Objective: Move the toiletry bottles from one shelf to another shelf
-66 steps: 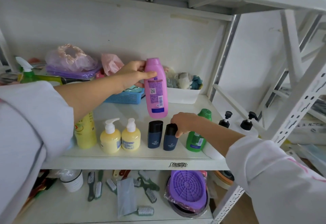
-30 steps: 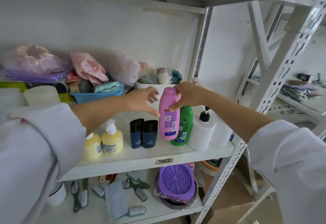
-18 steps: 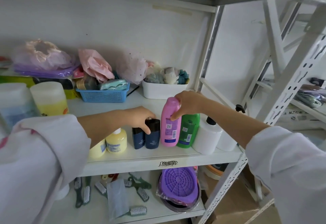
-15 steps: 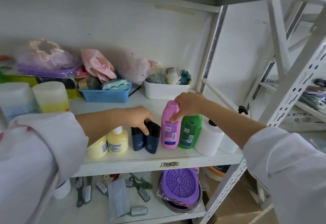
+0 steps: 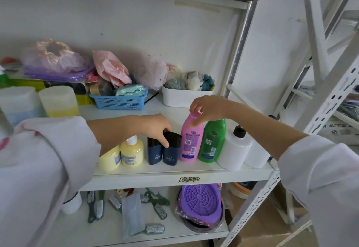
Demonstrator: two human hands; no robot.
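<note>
Pink plastic bottle with a rounded cap (image 5: 191, 140) stands upright near the front edge of the white metal shelf (image 5: 174, 178), just right of the frame's centre. The right hand (image 5: 207, 108) comes down on it from above, its fingertips pinching the cap. Touching the pink bottle's right side is a green plastic bottle (image 5: 212, 141), and right of that stand two white pump bottles with black heads (image 5: 234, 149).

On the pink bottle's left stand two dark navy flat-sided bottles with black caps (image 5: 164, 150), side by side. The left hand (image 5: 155, 128) reaches in from the left of the frame and grips the cap of the right-hand navy bottle, thumb across its front. Further left are two pale yellow pump bottles (image 5: 131, 152), one partly behind the white sleeve (image 5: 48, 159).

At the back of the shelf sit a blue perforated plastic basket (image 5: 118, 102) and a white tub of bath sponges (image 5: 184, 96).

On the lower shelf lie several green-handled brushes (image 5: 157, 207) and a purple ribbed round dish in clear wrap (image 5: 200, 205).
</note>
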